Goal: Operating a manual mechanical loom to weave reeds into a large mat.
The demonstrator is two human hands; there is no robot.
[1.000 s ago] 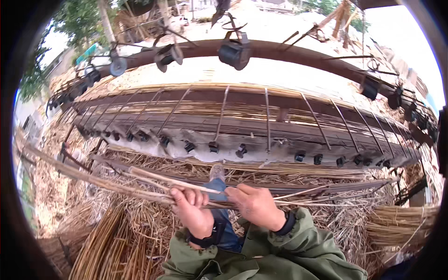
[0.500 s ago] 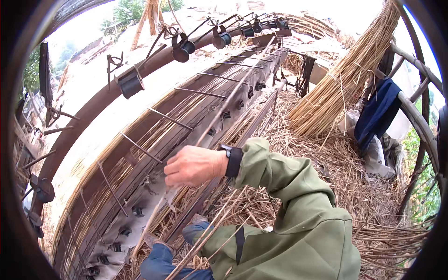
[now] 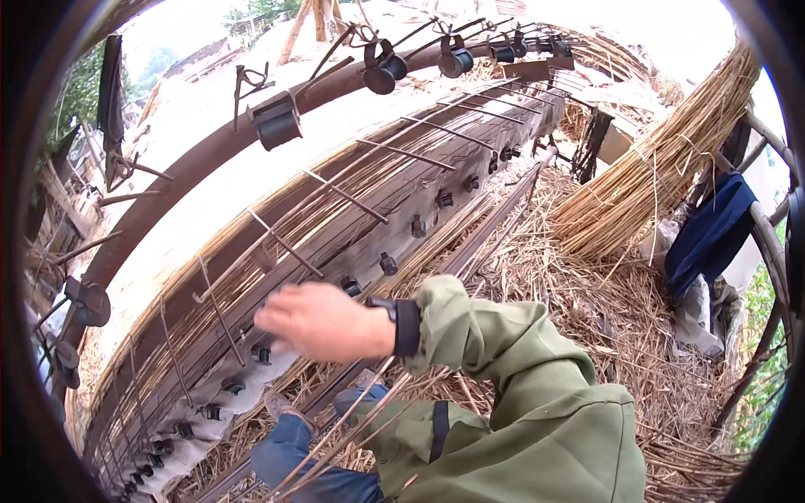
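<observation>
My right hand [image 3: 325, 323], a dark watch band on its wrist and a green sleeve behind it, is over the near edge of a long loom-like frame of wooden beams [image 3: 335, 226]. Its fingers are stretched out and a little blurred, with nothing seen in them. Just beyond the fingertips a single reed [image 3: 243, 256] lies lengthwise across thin metal rods [image 3: 345, 197] that stick out over the frame. Small dark spools [image 3: 388, 264] hang in a row along the near side, against pale sheeting. My left hand is not in view.
A curved dark pole [image 3: 197, 168] carrying larger weights [image 3: 278, 121] arches beyond the frame. At right, a tied reed bundle [image 3: 662, 159] leans by a dark blue cloth [image 3: 708, 226] on a pole rail. Loose straw [image 3: 579, 310] covers the ground around my legs.
My right hand has let go of the reed it was pinching and opened. The reed now rests on the rods, farther from me. The whole view has shifted.
</observation>
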